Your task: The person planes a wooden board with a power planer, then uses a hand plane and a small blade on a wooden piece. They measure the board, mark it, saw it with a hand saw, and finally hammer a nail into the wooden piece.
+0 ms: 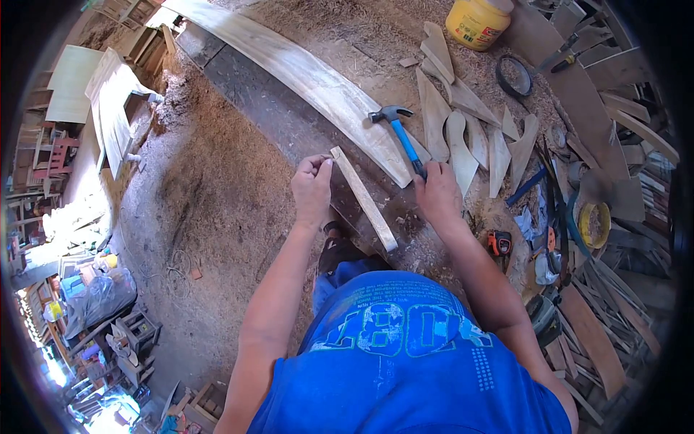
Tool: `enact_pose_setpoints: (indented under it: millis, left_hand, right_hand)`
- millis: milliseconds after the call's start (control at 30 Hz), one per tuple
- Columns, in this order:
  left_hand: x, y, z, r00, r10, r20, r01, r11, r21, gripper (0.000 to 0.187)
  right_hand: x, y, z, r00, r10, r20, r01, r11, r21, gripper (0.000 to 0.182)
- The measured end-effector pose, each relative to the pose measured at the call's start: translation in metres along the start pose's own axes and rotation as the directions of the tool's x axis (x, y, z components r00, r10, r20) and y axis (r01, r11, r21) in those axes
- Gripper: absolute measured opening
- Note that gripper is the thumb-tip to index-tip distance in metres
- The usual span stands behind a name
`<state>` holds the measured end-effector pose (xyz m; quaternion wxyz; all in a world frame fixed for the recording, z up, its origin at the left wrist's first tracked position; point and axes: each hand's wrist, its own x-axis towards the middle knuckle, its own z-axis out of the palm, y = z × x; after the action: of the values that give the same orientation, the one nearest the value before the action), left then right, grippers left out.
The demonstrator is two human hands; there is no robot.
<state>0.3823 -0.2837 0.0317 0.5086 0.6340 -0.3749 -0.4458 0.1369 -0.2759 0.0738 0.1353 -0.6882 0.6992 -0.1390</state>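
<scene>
My right hand (439, 192) is wrapped round the dark grip end of a claw hammer (402, 134) with a blue handle. The hammer's metal head lies over the long pale board (325, 87). My left hand (312, 186) is closed in a pinch beside the upper end of a narrow wooden strip (363, 199). Whatever is between its thumb and finger is too small to make out. The strip slants across the dark workbench (275, 119), its lower end close to my body.
Several curved wood pieces (457, 141) lie right of the board. Beyond them are a yellow tub (477, 23), a black ring (513, 77) and a tape measure (499, 243). Wood offcuts (589, 325) pile up at right. Sawdust (217, 210) covers the floor at left.
</scene>
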Motion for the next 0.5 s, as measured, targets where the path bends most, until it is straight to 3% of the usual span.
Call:
enact_pose_setpoints:
  millis: [67,233,367,500]
  left_hand:
    - [0.009,-0.012,0.001,1.000,0.002,0.016,-0.002,1.000,0.030,0.015]
    - [0.012,-0.022,0.006,0.999,0.036,0.039,-0.039,0.994,0.097,0.019]
    - [0.013,-0.028,0.007,0.997,0.064,0.052,-0.071,0.985,0.157,0.020]
    - [0.014,-0.027,0.012,0.996,0.091,0.008,-0.091,0.979,0.184,0.020]
  right_hand:
    - [-0.001,0.004,0.007,0.998,0.031,0.046,-0.027,0.995,-0.092,0.025]
    - [0.001,0.010,0.019,0.995,0.060,0.074,-0.055,0.996,-0.066,0.034]
    - [0.004,0.012,0.020,0.994,0.042,0.098,-0.038,0.998,-0.048,0.032]
    - [0.014,0.006,0.012,0.974,0.121,0.192,-0.114,0.992,-0.047,0.033]
